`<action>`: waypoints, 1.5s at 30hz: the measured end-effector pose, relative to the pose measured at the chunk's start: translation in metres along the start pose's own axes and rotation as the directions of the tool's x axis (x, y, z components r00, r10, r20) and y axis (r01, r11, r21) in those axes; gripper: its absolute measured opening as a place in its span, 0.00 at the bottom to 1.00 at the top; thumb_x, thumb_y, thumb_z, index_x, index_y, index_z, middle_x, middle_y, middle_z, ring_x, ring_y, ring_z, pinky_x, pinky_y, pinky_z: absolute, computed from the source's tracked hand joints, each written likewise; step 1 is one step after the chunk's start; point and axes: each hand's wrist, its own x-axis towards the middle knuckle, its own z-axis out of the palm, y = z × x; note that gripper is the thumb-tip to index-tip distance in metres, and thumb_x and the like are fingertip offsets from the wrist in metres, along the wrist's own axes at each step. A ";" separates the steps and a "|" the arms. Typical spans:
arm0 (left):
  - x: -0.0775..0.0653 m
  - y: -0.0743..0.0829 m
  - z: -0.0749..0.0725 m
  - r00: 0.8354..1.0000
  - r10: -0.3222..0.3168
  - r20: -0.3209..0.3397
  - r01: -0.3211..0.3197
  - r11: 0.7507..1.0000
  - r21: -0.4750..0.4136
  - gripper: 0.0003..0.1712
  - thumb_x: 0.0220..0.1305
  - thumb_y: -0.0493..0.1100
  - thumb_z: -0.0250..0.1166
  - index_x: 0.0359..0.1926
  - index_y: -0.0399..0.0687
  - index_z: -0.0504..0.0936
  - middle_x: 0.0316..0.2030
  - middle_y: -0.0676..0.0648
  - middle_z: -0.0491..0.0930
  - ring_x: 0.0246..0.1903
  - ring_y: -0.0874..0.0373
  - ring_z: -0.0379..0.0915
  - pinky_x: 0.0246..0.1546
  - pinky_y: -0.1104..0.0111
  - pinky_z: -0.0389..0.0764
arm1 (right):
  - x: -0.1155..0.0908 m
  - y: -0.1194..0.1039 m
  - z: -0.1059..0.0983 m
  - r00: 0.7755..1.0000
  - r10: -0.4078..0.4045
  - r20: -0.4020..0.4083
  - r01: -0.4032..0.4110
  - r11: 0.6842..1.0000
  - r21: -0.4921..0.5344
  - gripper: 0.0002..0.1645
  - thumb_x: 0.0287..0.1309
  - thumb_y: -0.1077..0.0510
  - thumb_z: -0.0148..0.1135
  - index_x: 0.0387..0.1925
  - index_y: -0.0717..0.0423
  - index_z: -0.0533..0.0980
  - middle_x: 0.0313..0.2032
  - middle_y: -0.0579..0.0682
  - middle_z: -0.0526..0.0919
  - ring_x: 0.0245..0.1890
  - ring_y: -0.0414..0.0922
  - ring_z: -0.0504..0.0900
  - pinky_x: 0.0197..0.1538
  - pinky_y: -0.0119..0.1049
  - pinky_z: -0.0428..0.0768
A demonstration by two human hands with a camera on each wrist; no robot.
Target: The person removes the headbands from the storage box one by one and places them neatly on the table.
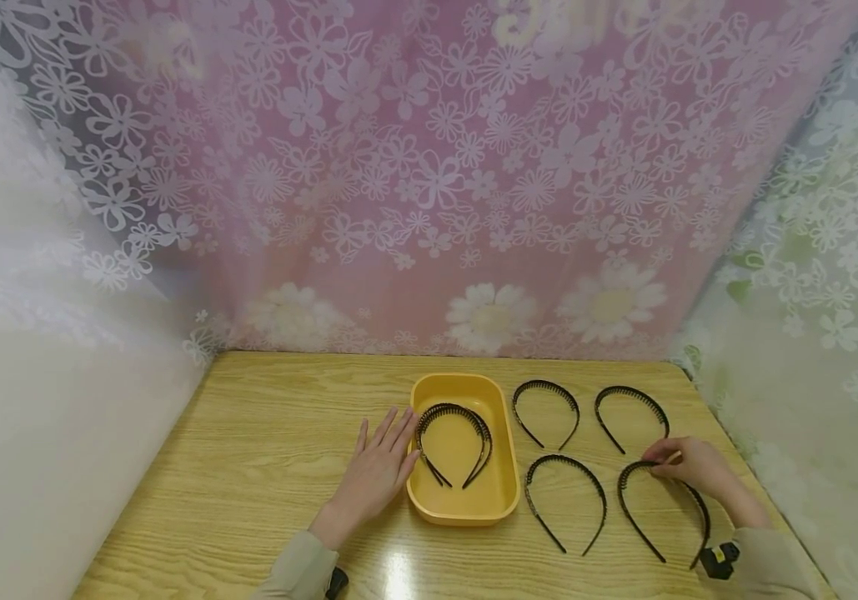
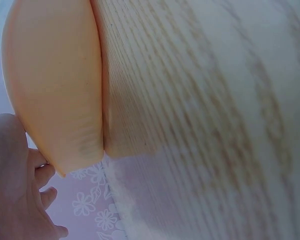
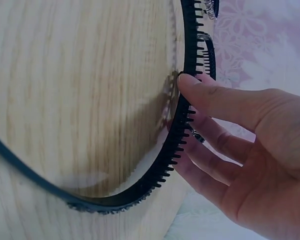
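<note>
With thumb and fingers my right hand (image 1: pixel 694 467) pinches the top of a black toothed headband (image 1: pixel 624 508) at the table's right front. In the right wrist view, the thumb presses the band's (image 3: pixel 185 107) edge and the fingers lie behind it. My left hand (image 1: pixel 374 471) has its fingers straight and touches the left rim of a yellow plastic tub (image 1: pixel 466 518). The left wrist view shows the tub's outer wall (image 2: pixel 55 90) beside that hand (image 2: pixel 15 180). Inside the tub lie black headbands (image 1: pixel 454 408), overlapping each other.
Three more black headbands lie right of the tub: one at back left (image 1: pixel 546 383), one at back right (image 1: pixel 631 390), one at front left (image 1: pixel 566 458). The wood table (image 1: pixel 271 425) meets a flowered pink curtain (image 1: pixel 413 275) behind and pale curtains at both sides.
</note>
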 end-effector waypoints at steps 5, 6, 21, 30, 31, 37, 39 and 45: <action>0.001 0.000 0.000 1.000 0.003 0.000 -0.003 1.000 0.008 0.33 0.81 0.53 0.49 0.79 0.45 0.58 0.78 0.47 0.56 0.78 0.45 0.47 0.73 0.37 0.49 | -0.001 0.001 0.002 1.000 0.007 0.001 -0.007 1.000 0.000 0.09 0.56 0.58 0.74 0.39 0.54 0.86 0.34 0.48 0.85 0.31 0.43 0.83 0.31 0.35 0.80; 0.001 0.000 0.000 1.000 0.003 -0.001 -0.003 1.000 0.008 0.33 0.81 0.53 0.49 0.79 0.45 0.59 0.78 0.47 0.56 0.78 0.45 0.47 0.73 0.37 0.49 | -0.001 0.001 0.003 1.000 0.008 0.002 -0.008 1.000 0.001 0.09 0.56 0.58 0.74 0.39 0.54 0.86 0.34 0.48 0.85 0.31 0.43 0.83 0.31 0.35 0.80; 0.000 0.000 0.000 1.000 0.001 -0.005 -0.001 1.000 0.007 0.33 0.80 0.53 0.49 0.78 0.45 0.59 0.78 0.47 0.57 0.78 0.44 0.48 0.73 0.37 0.49 | -0.002 -0.013 -0.004 0.995 -0.053 -0.087 0.051 0.998 -0.023 0.06 0.61 0.63 0.69 0.40 0.56 0.85 0.35 0.49 0.86 0.32 0.42 0.83 0.34 0.34 0.82; 0.000 0.001 0.000 1.000 0.007 -0.018 -0.007 1.000 0.000 0.33 0.80 0.53 0.50 0.78 0.44 0.60 0.77 0.45 0.57 0.77 0.44 0.49 0.73 0.36 0.49 | 0.005 -0.052 -0.008 0.974 -0.058 -0.221 0.045 0.997 -0.066 0.15 0.72 0.51 0.60 0.49 0.56 0.84 0.43 0.56 0.87 0.38 0.54 0.85 0.35 0.49 0.83; 0.000 0.001 0.000 1.000 0.007 -0.018 -0.007 1.000 0.000 0.33 0.80 0.52 0.50 0.78 0.44 0.60 0.78 0.45 0.57 0.77 0.44 0.49 0.73 0.36 0.49 | 0.006 -0.057 -0.007 0.967 -0.072 -0.243 0.058 0.996 -0.063 0.16 0.72 0.51 0.60 0.50 0.56 0.84 0.45 0.58 0.87 0.39 0.56 0.85 0.36 0.50 0.84; 0.000 0.001 0.000 1.000 0.001 -0.002 -0.001 1.000 0.003 0.33 0.80 0.53 0.49 0.78 0.44 0.59 0.78 0.46 0.56 0.78 0.45 0.47 0.73 0.37 0.47 | 0.015 -0.086 0.002 0.925 -0.171 -0.339 0.164 0.985 -0.048 0.19 0.74 0.53 0.59 0.57 0.59 0.80 0.55 0.65 0.81 0.46 0.62 0.83 0.43 0.56 0.85; 0.000 0.001 -0.001 1.000 -0.001 0.003 0.001 1.000 0.005 0.33 0.80 0.53 0.49 0.78 0.45 0.59 0.78 0.46 0.56 0.78 0.45 0.47 0.74 0.37 0.47 | 0.019 -0.096 0.004 0.920 -0.195 -0.341 0.190 0.981 -0.048 0.21 0.73 0.54 0.59 0.60 0.61 0.78 0.56 0.66 0.80 0.49 0.63 0.82 0.45 0.58 0.84; 0.000 0.001 -0.002 1.000 0.003 -0.004 -0.003 1.000 0.011 0.33 0.80 0.53 0.49 0.78 0.44 0.59 0.78 0.46 0.57 0.78 0.45 0.48 0.73 0.37 0.48 | 0.031 -0.122 0.015 0.913 -0.251 -0.322 0.250 0.967 -0.047 0.27 0.71 0.57 0.61 0.67 0.63 0.72 0.60 0.67 0.76 0.55 0.66 0.78 0.50 0.63 0.80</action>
